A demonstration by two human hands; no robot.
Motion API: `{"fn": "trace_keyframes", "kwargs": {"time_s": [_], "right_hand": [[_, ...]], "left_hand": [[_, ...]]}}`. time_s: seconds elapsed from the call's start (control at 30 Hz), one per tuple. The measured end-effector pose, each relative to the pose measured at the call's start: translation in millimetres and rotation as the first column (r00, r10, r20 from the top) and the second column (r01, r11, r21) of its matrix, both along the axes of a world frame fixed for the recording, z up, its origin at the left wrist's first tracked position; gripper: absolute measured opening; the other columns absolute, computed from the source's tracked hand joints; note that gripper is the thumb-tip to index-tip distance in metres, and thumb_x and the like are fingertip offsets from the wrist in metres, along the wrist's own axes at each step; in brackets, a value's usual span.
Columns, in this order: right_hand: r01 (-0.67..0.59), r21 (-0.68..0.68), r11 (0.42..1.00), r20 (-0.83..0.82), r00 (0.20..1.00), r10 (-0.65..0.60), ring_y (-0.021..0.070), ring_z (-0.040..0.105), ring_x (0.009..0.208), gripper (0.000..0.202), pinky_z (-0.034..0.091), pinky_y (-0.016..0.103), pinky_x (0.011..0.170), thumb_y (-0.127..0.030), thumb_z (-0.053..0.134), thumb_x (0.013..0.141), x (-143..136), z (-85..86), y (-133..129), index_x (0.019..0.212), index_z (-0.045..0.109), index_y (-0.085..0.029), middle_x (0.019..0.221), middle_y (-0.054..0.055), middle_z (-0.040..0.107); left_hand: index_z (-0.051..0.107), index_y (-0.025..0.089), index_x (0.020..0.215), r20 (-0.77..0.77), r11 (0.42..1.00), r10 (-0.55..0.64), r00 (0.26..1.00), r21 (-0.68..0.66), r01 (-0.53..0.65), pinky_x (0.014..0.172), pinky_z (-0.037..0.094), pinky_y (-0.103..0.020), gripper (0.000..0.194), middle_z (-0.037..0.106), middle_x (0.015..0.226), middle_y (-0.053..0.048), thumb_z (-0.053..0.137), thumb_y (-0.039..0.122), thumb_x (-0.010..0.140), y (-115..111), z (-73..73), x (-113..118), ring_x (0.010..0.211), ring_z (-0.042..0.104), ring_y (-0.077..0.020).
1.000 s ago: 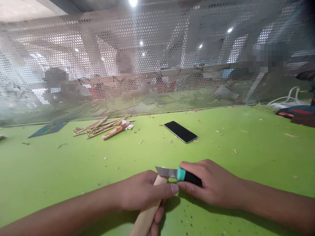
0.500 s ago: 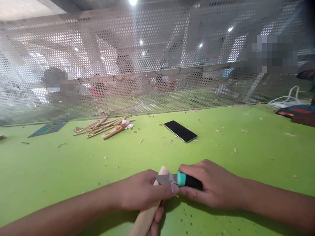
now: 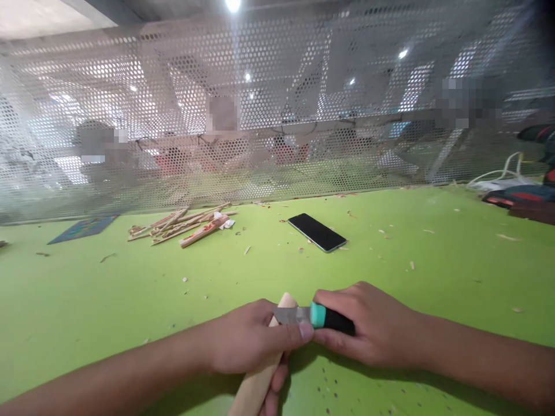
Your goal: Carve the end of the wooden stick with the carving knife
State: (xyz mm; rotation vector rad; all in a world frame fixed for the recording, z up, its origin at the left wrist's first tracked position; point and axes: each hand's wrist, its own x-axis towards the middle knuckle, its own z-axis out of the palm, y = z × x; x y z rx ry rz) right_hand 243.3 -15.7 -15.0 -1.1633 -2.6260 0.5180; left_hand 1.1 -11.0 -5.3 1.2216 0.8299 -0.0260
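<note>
My left hand (image 3: pixel 254 341) is closed around a pale wooden stick (image 3: pixel 255 387), whose rounded end points away from me. In my right hand (image 3: pixel 375 326) is a knife (image 3: pixel 333 319) with a black and turquoise handle. Its short metal blade lies across the stick close to the rounded end. My left thumb presses near the blade, by the knife's collar. Part of the blade and the stick's middle are hidden by my left hand.
Beyond my hands a phone (image 3: pixel 318 232) lies on the green table (image 3: pixel 130 312). Carved sticks (image 3: pixel 191 224) are piled at the back left beside a patterned flat sheet (image 3: pixel 82 229). A dark power tool (image 3: pixel 526 196) and white cable (image 3: pixel 498 176) sit far right. A perforated screen (image 3: pixel 269 115) stands behind; wood chips are scattered.
Both hands, the knife and the stick keep almost the same pose. The whole view has shifted very slightly.
</note>
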Motion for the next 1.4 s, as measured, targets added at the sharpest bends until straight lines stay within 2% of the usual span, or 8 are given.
{"fn": "trace_keyframes", "kwargs": {"time_s": [0.27, 0.7, 0.93, 1.4], "right_hand": [[0.004, 0.015, 1.000, -0.004, 1.000, -0.004, 0.0123, 0.042, 0.051, 0.044, 0.020, 0.025, 0.051, -0.061, 0.053, 0.097, -0.2, 1.1, -0.9, 0.079, 0.050, -0.021, 0.062, -0.004, 0.053], [0.019, 0.006, 1.000, -0.010, 1.000, -0.019, 0.0133, 0.045, 0.052, 0.045, 0.021, 0.026, 0.051, -0.062, 0.050, 0.098, -2.9, 2.8, 0.6, 0.080, 0.051, -0.021, 0.064, -0.002, 0.056], [0.013, 0.004, 1.000, -0.027, 1.000, -0.013, 0.0133, 0.046, 0.051, 0.046, 0.021, 0.025, 0.051, -0.062, 0.049, 0.099, -1.9, 2.4, -0.7, 0.080, 0.052, -0.021, 0.064, -0.002, 0.056], [0.015, 0.019, 1.000, -0.005, 1.000, -0.015, 0.0128, 0.045, 0.051, 0.046, 0.020, 0.026, 0.051, -0.063, 0.049, 0.099, -2.9, 3.0, 0.3, 0.080, 0.053, -0.020, 0.064, -0.002, 0.057]], "left_hand": [[0.053, 0.019, 0.054, 0.013, 1.000, -0.012, 1.000, -0.001, 0.012, 0.059, 0.059, -0.036, 0.064, 0.054, 0.046, -0.002, 0.057, 0.076, 0.083, 0.7, -1.3, -0.9, 0.042, 0.060, -0.0168], [0.054, 0.018, 0.057, 0.044, 0.999, 0.039, 0.998, -0.011, -0.038, 0.061, 0.060, -0.038, 0.065, 0.055, 0.049, 0.000, 0.058, 0.079, 0.081, 0.5, -6.6, -0.4, 0.040, 0.058, -0.0154], [0.053, 0.019, 0.057, 0.019, 0.999, 0.035, 0.999, -0.011, -0.035, 0.055, 0.059, -0.038, 0.066, 0.055, 0.049, -0.001, 0.060, 0.082, 0.076, 0.0, -0.7, 1.4, 0.038, 0.057, -0.0162], [0.054, 0.017, 0.058, 0.037, 0.999, 0.043, 0.998, -0.007, -0.043, 0.059, 0.059, -0.038, 0.065, 0.056, 0.051, -0.001, 0.057, 0.077, 0.083, -1.4, -4.9, -1.6, 0.041, 0.059, -0.0160]]}}
